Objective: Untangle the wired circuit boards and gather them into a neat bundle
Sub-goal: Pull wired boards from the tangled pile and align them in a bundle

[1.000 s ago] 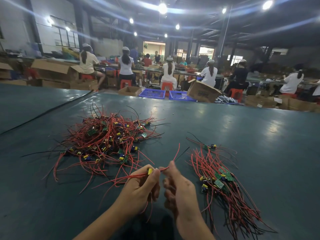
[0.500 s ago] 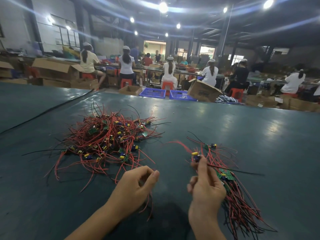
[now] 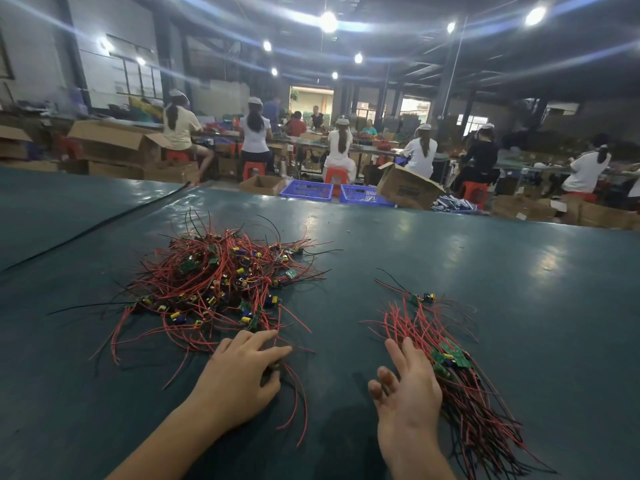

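The tangled pile (image 3: 214, 282) lies just far of the left hand (image 3: 242, 372) — fingers spread, gripping nothing — while the right hand (image 3: 405, 386), equally slack, touches the near-to-far bundle (image 3: 464, 393).

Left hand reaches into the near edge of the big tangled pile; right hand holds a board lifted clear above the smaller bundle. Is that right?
Not quite. The right hand lifts nothing: its fingers are spread open, low against the near left side of the smaller bundle, as the head view shows. The left hand does reach into the near edge of the big tangled pile.
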{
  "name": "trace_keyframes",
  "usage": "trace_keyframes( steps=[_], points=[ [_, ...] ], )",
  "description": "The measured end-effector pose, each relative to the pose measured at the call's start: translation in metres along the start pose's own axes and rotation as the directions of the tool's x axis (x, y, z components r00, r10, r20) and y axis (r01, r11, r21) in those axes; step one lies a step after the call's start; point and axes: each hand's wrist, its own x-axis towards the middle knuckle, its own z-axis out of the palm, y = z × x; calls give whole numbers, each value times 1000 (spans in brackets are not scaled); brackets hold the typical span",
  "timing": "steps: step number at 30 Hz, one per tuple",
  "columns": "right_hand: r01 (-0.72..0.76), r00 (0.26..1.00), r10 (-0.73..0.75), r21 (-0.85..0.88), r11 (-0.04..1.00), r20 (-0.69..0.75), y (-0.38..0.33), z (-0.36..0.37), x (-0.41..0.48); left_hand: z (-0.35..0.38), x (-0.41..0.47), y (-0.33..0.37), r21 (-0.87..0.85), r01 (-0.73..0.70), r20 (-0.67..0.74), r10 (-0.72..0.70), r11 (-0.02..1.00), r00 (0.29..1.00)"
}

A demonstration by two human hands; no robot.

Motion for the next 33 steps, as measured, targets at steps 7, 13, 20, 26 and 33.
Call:
trace_keyframes(
  steps=[7,13,20,26,33],
  points=[
    [-82,994,85,-50,995,66,3,-1,2,-5,-1,4,-20,-207,-281,193,978,940],
    [-5,961,70,-233,972,269,7,5,-3,-21,-1,30,-557,-312,-506,-17,770,862],
    [326,806,-113,-276,904,581,17,9,-18,-26,-1,45,-810,-102,-186,-87,578,979],
    [392,820,-144,-360,847,555,18,11,-20,-23,-5,45,-727,-46,-25,39,685,999],
    [372,902,-236,-372,850,361,17,9,-12,-27,-11,53,-166,-329,-505,207,930,838]
  ],
)
